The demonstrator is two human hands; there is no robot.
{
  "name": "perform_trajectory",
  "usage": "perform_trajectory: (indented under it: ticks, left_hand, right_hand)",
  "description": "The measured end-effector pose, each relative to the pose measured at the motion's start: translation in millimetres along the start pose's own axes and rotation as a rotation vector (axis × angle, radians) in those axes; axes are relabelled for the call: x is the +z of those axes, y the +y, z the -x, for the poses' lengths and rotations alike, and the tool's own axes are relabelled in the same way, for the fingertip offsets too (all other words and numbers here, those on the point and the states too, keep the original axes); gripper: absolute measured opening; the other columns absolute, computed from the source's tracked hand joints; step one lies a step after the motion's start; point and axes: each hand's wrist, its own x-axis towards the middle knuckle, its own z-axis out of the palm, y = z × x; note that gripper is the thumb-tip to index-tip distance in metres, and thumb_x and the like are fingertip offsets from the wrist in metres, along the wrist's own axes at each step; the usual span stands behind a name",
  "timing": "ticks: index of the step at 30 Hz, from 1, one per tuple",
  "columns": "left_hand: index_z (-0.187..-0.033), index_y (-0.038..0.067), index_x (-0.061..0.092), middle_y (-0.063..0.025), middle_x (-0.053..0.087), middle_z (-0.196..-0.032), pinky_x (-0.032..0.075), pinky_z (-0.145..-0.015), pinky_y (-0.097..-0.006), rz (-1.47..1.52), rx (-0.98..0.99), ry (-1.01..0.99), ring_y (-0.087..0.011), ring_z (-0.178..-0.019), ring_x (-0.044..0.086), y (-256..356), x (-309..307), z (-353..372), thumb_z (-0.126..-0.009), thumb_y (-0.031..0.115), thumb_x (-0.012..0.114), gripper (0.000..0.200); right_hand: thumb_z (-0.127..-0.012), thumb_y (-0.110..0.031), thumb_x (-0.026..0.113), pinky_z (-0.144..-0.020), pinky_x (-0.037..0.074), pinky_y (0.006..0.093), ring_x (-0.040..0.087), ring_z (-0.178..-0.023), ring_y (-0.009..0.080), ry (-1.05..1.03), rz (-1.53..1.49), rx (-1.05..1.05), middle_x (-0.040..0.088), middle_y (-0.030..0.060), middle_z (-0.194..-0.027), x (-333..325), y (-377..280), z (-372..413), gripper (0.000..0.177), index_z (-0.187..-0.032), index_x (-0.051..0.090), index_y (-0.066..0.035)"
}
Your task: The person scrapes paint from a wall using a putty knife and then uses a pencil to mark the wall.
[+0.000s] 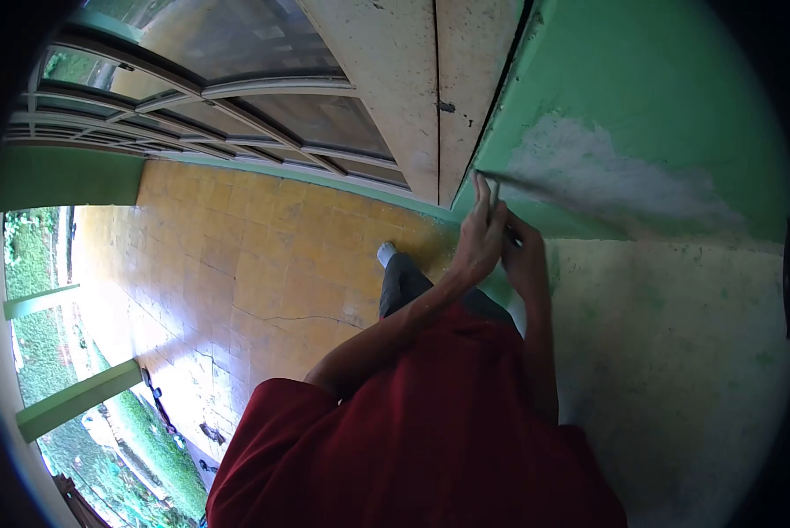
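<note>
Both my hands are raised against a green wall [668, 97] and closed around one tool. My left hand [477, 239] grips the handle from the left, fingers pointing up. Tucked close behind it, my right hand [525, 257] holds the same handle. The tool is a thin flat scraper [540, 188]; its blade lies against the wall and points right. Beside the blade is a pale patch [606, 176] where the green paint is gone. The handle is mostly hidden by my fingers.
A worn cream door frame [412, 97] with glazed panels [263, 79] stands left of the wall. Below the green band the wall is pale and stained [668, 352]. Yellow cracked floor tiles [236, 255], my shoe [386, 253] and green porch rails [78, 398] with grass lie lower left.
</note>
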Motion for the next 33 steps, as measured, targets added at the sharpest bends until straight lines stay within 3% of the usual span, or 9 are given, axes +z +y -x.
perform_trajectory:
  ticks: [3, 4, 6, 10, 13, 22, 28, 30, 33]
  left_hand:
    - [-0.146, -0.003, 0.032, -0.0194, 0.062, -0.106, 0.045, -0.087, -0.0341, 0.036, -0.013, -0.006, -0.0187, -0.097, 0.056, -6.1, -11.0, -1.7, -0.104, 0.027, 0.041, 0.053]
    - [-0.145, -0.004, 0.035, -0.0211, 0.063, -0.115, 0.046, -0.091, -0.0350, 0.011, 0.003, 0.004, -0.0213, -0.107, 0.058, -5.8, -13.4, 0.6, -0.104, 0.026, 0.042, 0.050]
    - [-0.139, -0.004, 0.041, -0.0207, 0.064, -0.115, 0.048, -0.087, -0.0344, 0.138, 0.065, 0.006, -0.0216, -0.105, 0.061, -14.4, -14.0, -2.6, -0.104, 0.025, 0.042, 0.045]
    - [-0.115, -0.003, 0.055, -0.0149, 0.067, -0.103, 0.052, -0.072, -0.0291, 0.394, -0.125, -0.006, -0.0174, -0.084, 0.066, -30.0, -16.2, 3.2, -0.105, 0.023, 0.043, 0.030]
    - [-0.105, -0.001, 0.054, -0.0100, 0.066, -0.092, 0.051, -0.066, -0.0267, 0.303, -0.119, 0.052, -0.0148, -0.073, 0.064, -37.7, -27.0, -4.1, -0.105, 0.024, 0.043, 0.027]
    - [-0.115, -0.003, 0.057, -0.0109, 0.069, -0.092, 0.050, -0.081, -0.0325, 0.322, 0.105, -0.119, -0.0159, -0.090, 0.064, -30.5, -6.3, -25.3, -0.105, 0.025, 0.042, 0.034]
    - [-0.102, -0.005, 0.060, -0.0115, 0.069, -0.081, 0.050, -0.075, -0.0328, 0.214, 0.108, -0.195, -0.0166, -0.079, 0.063, -55.8, 1.4, -43.7, -0.103, 0.029, 0.045, 0.037]
    - [-0.097, -0.005, 0.060, -0.0101, 0.066, -0.074, 0.050, -0.070, -0.0334, 0.197, 0.137, -0.185, -0.0154, -0.073, 0.061, -65.5, -1.7, -47.6, -0.103, 0.030, 0.046, 0.038]
    - [-0.085, -0.005, 0.058, -0.0085, 0.058, -0.066, 0.045, -0.062, -0.0350, 0.000, 0.119, -0.127, -0.0125, -0.067, 0.051, -72.6, -7.3, -47.4, -0.101, 0.034, 0.049, 0.043]
  right_hand:
    - [-0.088, -0.003, 0.058, -0.068, 0.049, 0.0288, 0.058, -0.072, 0.0116, 0.031, 0.021, -0.202, 0.065, 0.0072, -0.087, 9.3, 0.3, 1.1, 0.051, -0.138, 0.053, -0.009]
    - [-0.089, -0.005, 0.058, -0.063, 0.047, 0.0278, 0.056, -0.066, 0.0107, -0.011, -0.021, -0.026, 0.062, 0.0055, -0.083, -3.4, -4.6, 16.7, 0.050, -0.138, 0.053, -0.009]
    - [-0.092, -0.009, 0.056, -0.051, 0.041, 0.0253, 0.049, -0.051, 0.0079, -0.094, -0.138, 0.293, 0.055, 0.0012, -0.074, -28.8, -23.2, 22.4, 0.047, -0.139, 0.054, -0.012]
    - [-0.094, -0.012, 0.057, -0.049, 0.040, 0.0254, 0.049, -0.047, 0.0089, -0.185, -0.142, 0.272, 0.054, 0.0013, -0.073, -45.0, -29.1, 13.7, 0.047, -0.141, 0.051, -0.012]
    - [-0.094, -0.011, 0.055, -0.047, 0.040, 0.0245, 0.048, -0.049, 0.0089, -0.221, -0.347, 0.284, 0.050, 0.0001, -0.069, -38.6, -25.2, 14.9, 0.046, -0.139, 0.049, -0.011]
    - [-0.098, -0.020, 0.055, -0.049, 0.037, 0.0239, 0.047, -0.057, 0.0049, -0.122, -0.435, -0.079, 0.055, -0.0005, -0.074, 28.3, 48.0, -26.4, 0.023, -0.113, 0.057, -0.002]
    - [-0.102, -0.033, 0.046, -0.047, 0.037, 0.0235, 0.048, -0.055, 0.0036, 0.167, -0.491, -0.075, 0.053, -0.0020, -0.068, 70.2, 78.2, -53.6, 0.036, -0.092, 0.062, -0.002]
    - [-0.103, -0.034, 0.046, -0.045, 0.036, 0.0230, 0.048, -0.051, 0.0033, 0.489, -0.320, -0.487, 0.051, -0.0026, -0.062, 84.7, 67.3, -61.2, 0.038, -0.087, 0.061, -0.003]
    - [-0.103, -0.035, 0.046, -0.049, 0.041, 0.0245, 0.051, -0.054, 0.0059, 0.136, -0.524, -0.187, 0.051, -0.0025, -0.062, 74.4, 69.1, -51.8, 0.041, -0.087, 0.061, -0.001]
